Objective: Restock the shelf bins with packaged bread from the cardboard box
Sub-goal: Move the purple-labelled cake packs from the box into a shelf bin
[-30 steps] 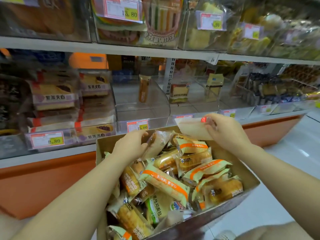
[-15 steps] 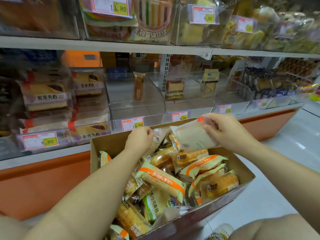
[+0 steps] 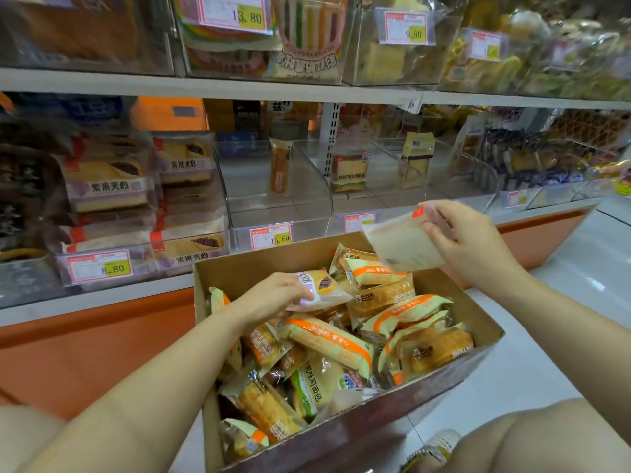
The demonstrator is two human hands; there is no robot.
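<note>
A cardboard box (image 3: 239,268) stands in front of me, filled with several packaged breads in orange-banded wrappers (image 3: 327,339). My left hand (image 3: 273,297) grips a white pack with a purple filling picture (image 3: 321,288) just above the pile at the box's back. My right hand (image 3: 467,240) pinches a pale flat sandwich pack with a red corner (image 3: 399,244), held above the box's back right corner. Behind the box, clear shelf bins (image 3: 300,186) each hold a single upright pack.
Left bins are stacked with purple-rice sandwich packs (image 3: 109,189) behind an 8.80 price tag (image 3: 100,268). An upper shelf (image 3: 205,85) carries more bins. The orange shelf base (image 3: 85,343) runs below. White floor tiles (image 3: 560,336) lie to the right; my knee (image 3: 546,438) is bottom right.
My left hand has lifted the purple-filling pack out of the pile. My right hand has kept the flat pack over the box, tilting it slightly downward.
</note>
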